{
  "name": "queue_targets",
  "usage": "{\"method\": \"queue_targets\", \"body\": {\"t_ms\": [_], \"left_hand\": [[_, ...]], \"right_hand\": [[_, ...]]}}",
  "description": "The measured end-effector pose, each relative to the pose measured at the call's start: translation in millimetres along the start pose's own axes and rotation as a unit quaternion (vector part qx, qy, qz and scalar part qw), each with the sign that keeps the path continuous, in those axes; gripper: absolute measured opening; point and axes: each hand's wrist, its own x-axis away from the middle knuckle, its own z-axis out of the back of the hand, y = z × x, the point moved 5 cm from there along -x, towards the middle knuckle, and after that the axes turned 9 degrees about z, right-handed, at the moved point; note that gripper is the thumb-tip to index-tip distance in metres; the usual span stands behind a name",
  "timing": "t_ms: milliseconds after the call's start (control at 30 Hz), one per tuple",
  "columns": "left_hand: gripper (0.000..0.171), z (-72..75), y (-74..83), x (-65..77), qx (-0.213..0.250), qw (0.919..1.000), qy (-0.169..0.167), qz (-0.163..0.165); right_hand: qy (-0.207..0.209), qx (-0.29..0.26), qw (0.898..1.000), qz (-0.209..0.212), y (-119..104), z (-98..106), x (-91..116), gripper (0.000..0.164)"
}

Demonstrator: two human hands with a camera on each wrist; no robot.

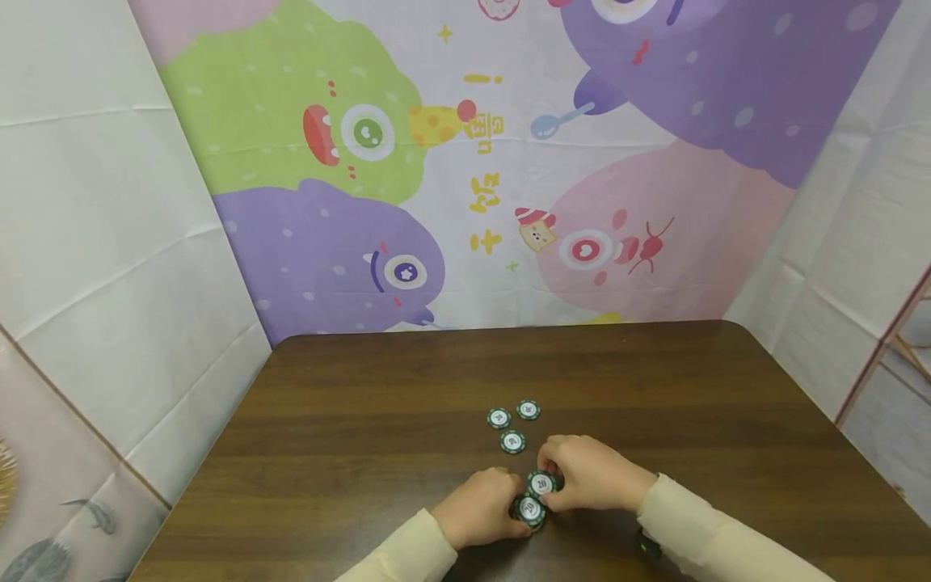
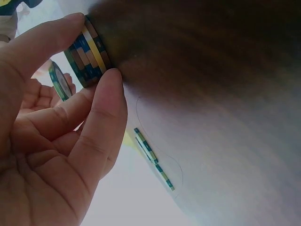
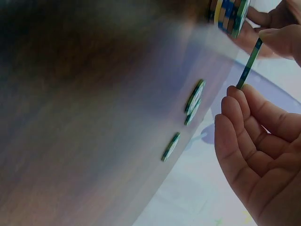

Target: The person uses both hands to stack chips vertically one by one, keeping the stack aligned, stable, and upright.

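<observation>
My left hand (image 1: 482, 508) grips a short stack of poker chips (image 1: 529, 512), its top one marked 20. In the left wrist view, thumb and fingers clasp the stack (image 2: 90, 55) by its edges; green, brown and yellow bands show along its side. Just beside it, my right hand (image 1: 598, 475) pinches a single green-edged poker chip (image 1: 541, 483) with a white centre marked 20. The right wrist view shows this chip (image 3: 249, 64) edge-on between thumb and fingertips, apart from the table. Beyond both hands, three loose green-and-white poker chips (image 1: 512, 441) lie flat on the table.
The brown wooden table (image 1: 364, 404) reaches back to a cartoon-printed cloth (image 1: 502, 291). White cloth panels (image 1: 109, 202) stand at both sides. A small dark object (image 1: 647, 543) shows under the right sleeve.
</observation>
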Motion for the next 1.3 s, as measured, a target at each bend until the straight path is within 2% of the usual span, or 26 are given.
{"method": "queue_targets", "body": {"t_ms": [433,833,1300], "left_hand": [[0.027,-1.1,-0.6,0.0,0.013,0.9998,-0.015,0.008],[0.029,-1.2,-0.7,0.1,0.013,0.9999,-0.004,0.002],[0.028,0.2,-1.9,0.6,0.026,0.9996,0.005,-0.006]], "right_hand": [[-0.010,0.009,1.000,0.026,-12.4,-9.3,0.2,0.027],[-0.019,-0.002,0.999,0.028,-16.8,-14.0,-2.1,0.026],[-0.019,0.009,0.999,0.033,-19.5,-16.4,-4.7,0.027]]}}
